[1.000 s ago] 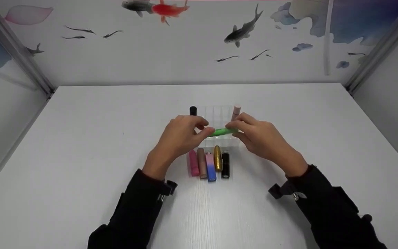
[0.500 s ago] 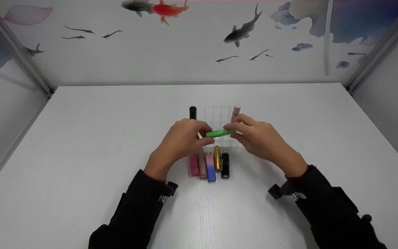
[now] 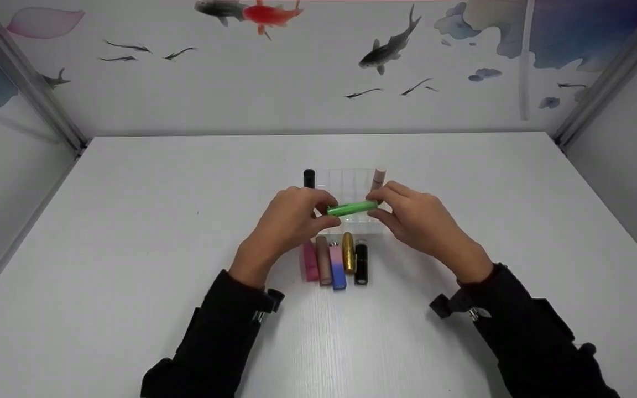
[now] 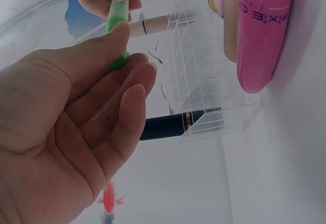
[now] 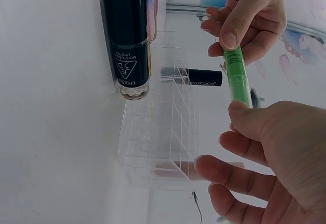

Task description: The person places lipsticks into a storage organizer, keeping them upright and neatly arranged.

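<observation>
Left hand (image 3: 294, 214) and right hand (image 3: 418, 219) pinch opposite ends of the green tube (image 3: 352, 208) above the clear rack (image 3: 356, 228); from afar, I judge this aligning, the next move calling for a steady one-handed grip.

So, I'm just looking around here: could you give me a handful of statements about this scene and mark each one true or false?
1. The left hand and the right hand each have an end of the green tube in their grip. True.
2. The green tube is lying on the table. False: it is held up between both hands.
3. A black tube and a pale pink tube sit at opposite ends of the clear rack. True.
4. The clear rack is full. False: only those two tubes show in it.
5. The bright pink tube has lettering on it. True.
6. In the head view, the bright pink tube is rightmost in its row. False: it is leftmost.
</observation>
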`<action>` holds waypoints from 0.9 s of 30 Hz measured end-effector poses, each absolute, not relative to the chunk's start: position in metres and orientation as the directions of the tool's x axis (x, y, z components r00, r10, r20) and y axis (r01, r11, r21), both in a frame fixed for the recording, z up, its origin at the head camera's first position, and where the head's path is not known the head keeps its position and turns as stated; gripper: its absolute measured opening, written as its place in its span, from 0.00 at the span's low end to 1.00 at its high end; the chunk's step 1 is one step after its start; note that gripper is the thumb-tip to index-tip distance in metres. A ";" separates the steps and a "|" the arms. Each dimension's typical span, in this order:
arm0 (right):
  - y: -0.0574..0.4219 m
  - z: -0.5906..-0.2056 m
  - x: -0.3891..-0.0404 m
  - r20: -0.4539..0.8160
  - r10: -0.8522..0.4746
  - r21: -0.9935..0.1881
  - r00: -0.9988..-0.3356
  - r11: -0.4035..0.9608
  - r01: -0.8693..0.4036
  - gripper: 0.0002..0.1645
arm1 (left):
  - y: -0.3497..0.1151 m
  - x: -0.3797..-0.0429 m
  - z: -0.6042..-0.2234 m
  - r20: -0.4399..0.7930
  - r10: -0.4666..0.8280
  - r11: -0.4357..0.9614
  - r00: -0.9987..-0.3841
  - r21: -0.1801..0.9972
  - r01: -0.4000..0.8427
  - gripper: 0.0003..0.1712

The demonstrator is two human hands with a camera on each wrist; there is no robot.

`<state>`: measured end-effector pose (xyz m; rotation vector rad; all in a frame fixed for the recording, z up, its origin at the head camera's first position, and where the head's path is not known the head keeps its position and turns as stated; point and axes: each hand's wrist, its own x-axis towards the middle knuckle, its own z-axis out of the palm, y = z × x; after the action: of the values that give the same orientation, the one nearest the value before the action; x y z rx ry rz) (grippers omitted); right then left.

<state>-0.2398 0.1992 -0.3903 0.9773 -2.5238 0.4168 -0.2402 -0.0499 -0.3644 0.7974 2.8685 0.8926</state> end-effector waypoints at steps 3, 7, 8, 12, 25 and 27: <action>0.199 -0.390 -0.240 0.467 -0.579 -0.125 -0.668 0.705 -0.698 0.14 | -0.050 -0.240 -0.364 0.102 0.471 0.706 -0.876 0.551 0.444 0.16; 0.199 -0.390 -0.239 0.462 -0.587 -0.118 -0.664 0.702 -0.703 0.14 | -0.050 -0.240 -0.365 0.085 0.467 0.709 -0.880 0.560 0.430 0.14; 0.199 -0.390 -0.239 0.460 -0.590 -0.116 -0.664 0.701 -0.704 0.14 | -0.051 -0.240 -0.365 0.081 0.469 0.708 -0.880 0.562 0.429 0.14; 0.199 -0.390 -0.239 0.442 -0.604 -0.104 -0.663 0.700 -0.706 0.14 | -0.051 -0.241 -0.365 0.052 0.474 0.713 -0.879 0.562 0.418 0.13; 0.198 -0.390 -0.239 0.395 -0.612 -0.108 -0.685 0.710 -0.696 0.14 | -0.049 -0.238 -0.365 -0.028 0.501 0.724 -0.865 0.562 0.401 0.14; 0.198 -0.390 -0.239 0.408 -0.614 -0.106 -0.676 0.704 -0.703 0.14 | -0.048 -0.238 -0.366 -0.036 0.506 0.725 -0.862 0.559 0.403 0.14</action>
<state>-0.2389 0.1982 -0.3902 1.0297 -2.5700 0.3626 -0.2378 -0.0480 -0.3656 0.7300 2.7420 0.8240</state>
